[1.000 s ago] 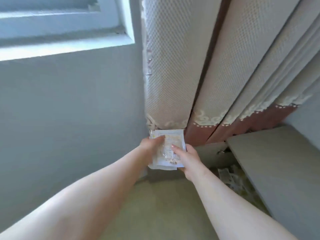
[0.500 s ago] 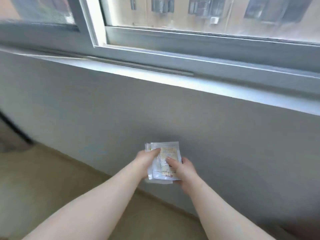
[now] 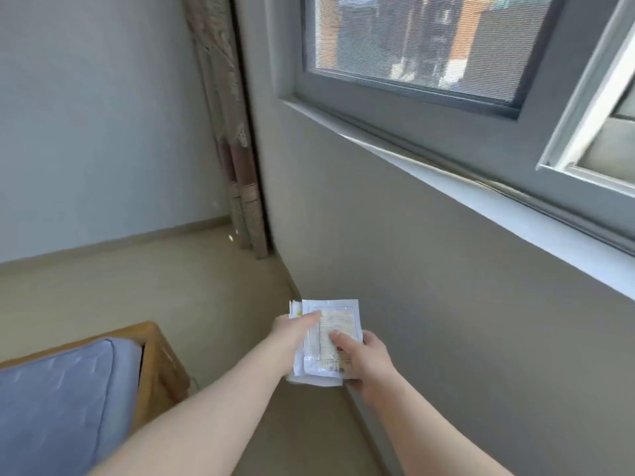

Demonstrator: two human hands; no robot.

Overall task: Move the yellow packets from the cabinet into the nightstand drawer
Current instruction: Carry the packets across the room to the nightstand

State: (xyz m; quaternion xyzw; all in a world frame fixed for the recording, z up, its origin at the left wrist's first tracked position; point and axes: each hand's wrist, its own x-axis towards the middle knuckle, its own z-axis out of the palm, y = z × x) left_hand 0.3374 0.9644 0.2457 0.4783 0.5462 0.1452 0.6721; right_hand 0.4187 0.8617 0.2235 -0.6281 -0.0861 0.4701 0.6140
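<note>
Lower left: blue mattress [image 3: 58, 400] set in a wooden bed frame [image 3: 158, 359], frame corner toward centre. Beige floor [image 3: 171, 286] beyond, up to the far wall [image 3: 103, 115]. Far corner: patterned curtain [image 3: 237, 159], hanging down to the floor.

Centre, low: left hand [image 3: 290, 334] gripping the left edge of a stack of packets [image 3: 338, 319]. Thumb laid flat across the top face, fingers hidden underneath.

Stack held in mid-air above the floor, near the foot of the window wall [image 3: 446, 304]. Top packet pale with a yellowish printed panel. Other edges fanned out at left and bottom. Count not readable.

Right hand [image 3: 371, 359] gripping the lower right corner of the same stack, thumb pressed on the top face, fingers curled beneath.

Upper right: white sill [image 3: 481, 207] slanting across the view, window [image 3: 412, 39] above it, blurred buildings outside. Open sash [image 3: 591, 97] at far right.
</note>
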